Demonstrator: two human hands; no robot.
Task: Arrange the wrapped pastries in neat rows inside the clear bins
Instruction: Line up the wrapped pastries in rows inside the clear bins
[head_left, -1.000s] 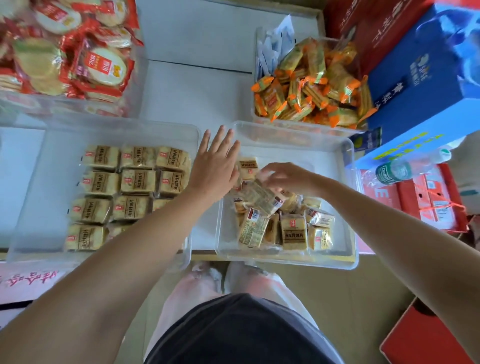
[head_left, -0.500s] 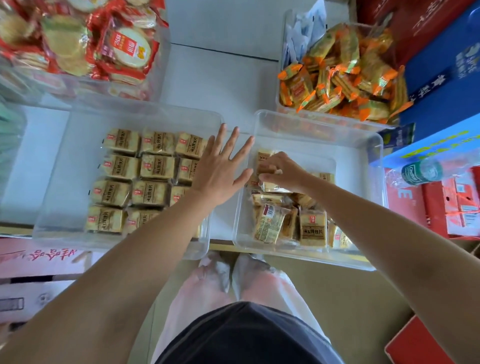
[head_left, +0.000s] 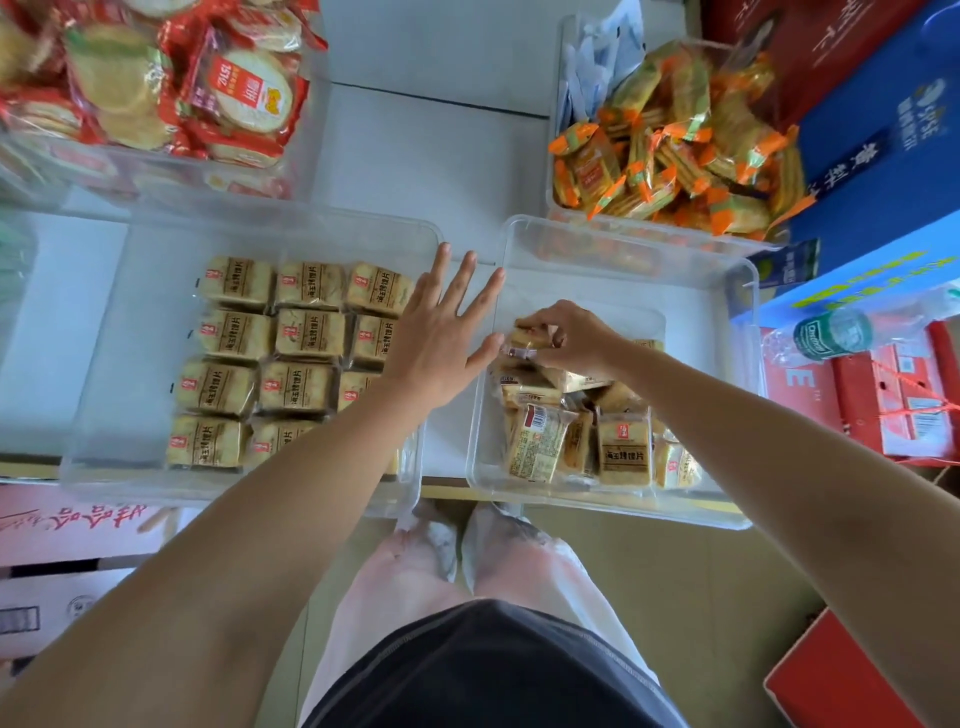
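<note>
At the far left a clear bin of red-wrapped round crackers sits on the pale worktop. Nearer, the left clear bin holds tan wrapped pastries lying flat in tidy rows, labels up, packed side by side. The person's left hand hovers flat over the right edge of that bin, fingers spread wide and holding nothing, its thumb reaching toward the neighbouring bin. Just beside it, the right clear bin has its pastries in a loose, overlapping heap toward the near side, some tilted and one showing its back label. The right hand is inside this bin at the far edge of the heap, fingers pinched around one wrapped pastry. Farther back stands a bin of orange-ended biscuit packs. At the far right are a blue box, a plastic water bottle lying on its side and red cartons.
</note>
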